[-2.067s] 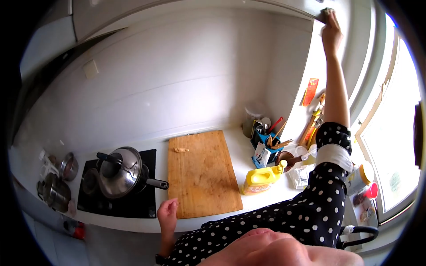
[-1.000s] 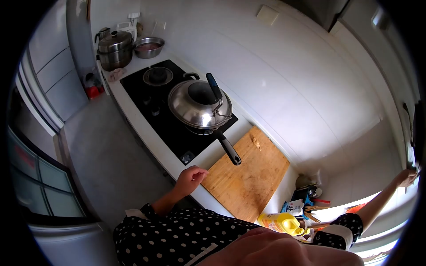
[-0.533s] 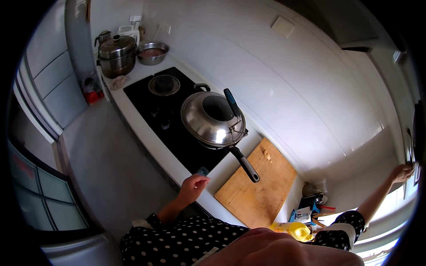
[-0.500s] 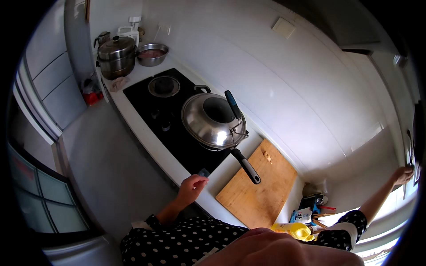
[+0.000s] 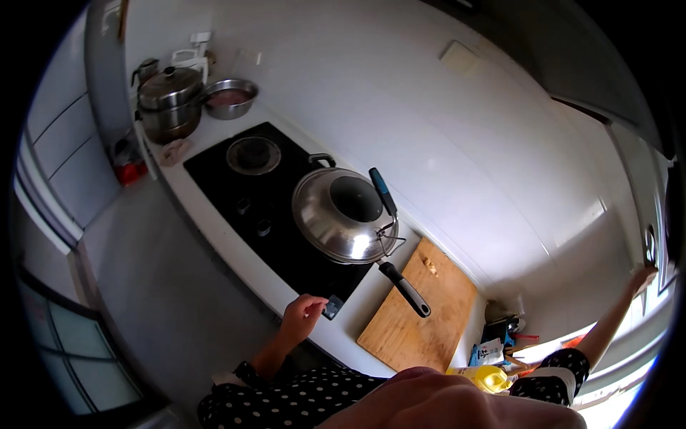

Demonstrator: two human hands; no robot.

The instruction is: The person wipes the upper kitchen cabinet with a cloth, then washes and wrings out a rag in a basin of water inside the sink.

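Pale glossy wall, smooth grey floor, bright light at lower right.

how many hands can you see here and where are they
2. The left hand is beside the near corner of the black hob. The right hand is stretched out at the picture's far right; what it touches is unclear. No others show.

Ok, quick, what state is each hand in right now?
Left hand: loosely closed, nothing visible in it, beside the flat black glass cooktop.
Right hand: near the picture's right edge; grip cannot be told.
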